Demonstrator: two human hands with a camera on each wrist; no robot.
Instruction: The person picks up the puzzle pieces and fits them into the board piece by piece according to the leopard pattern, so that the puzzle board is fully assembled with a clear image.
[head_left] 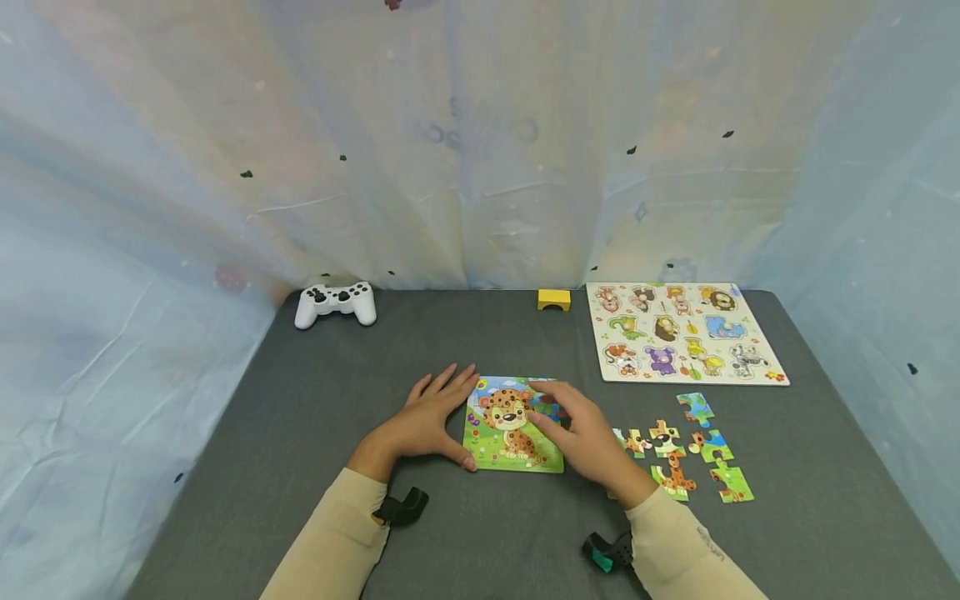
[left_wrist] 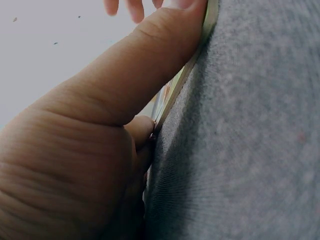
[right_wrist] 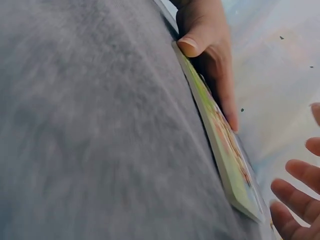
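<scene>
A square leopard puzzle board (head_left: 491,454) lies on the grey table in front of the person. The left hand (head_left: 429,423) rests along its left side, thumb at the near left corner, other fingers spread toward the far left corner. In the left wrist view that thumb (left_wrist: 150,60) lies on the board's edge. Over the board's right side is the right hand (head_left: 588,437), hiding part of the picture. The right wrist view shows the right fingers (right_wrist: 297,195) spread and loosely bent, holding nothing, near the board's end. Loose jigsaw pieces (head_left: 678,475) lie right of the right hand.
A white animal puzzle board (head_left: 611,371) lies at the back right. A yellow arched block (head_left: 553,297) stands at the table's back edge, and a white game controller (head_left: 335,303) at the back left. A pale patterned curtain (head_left: 465,167) hangs behind the table.
</scene>
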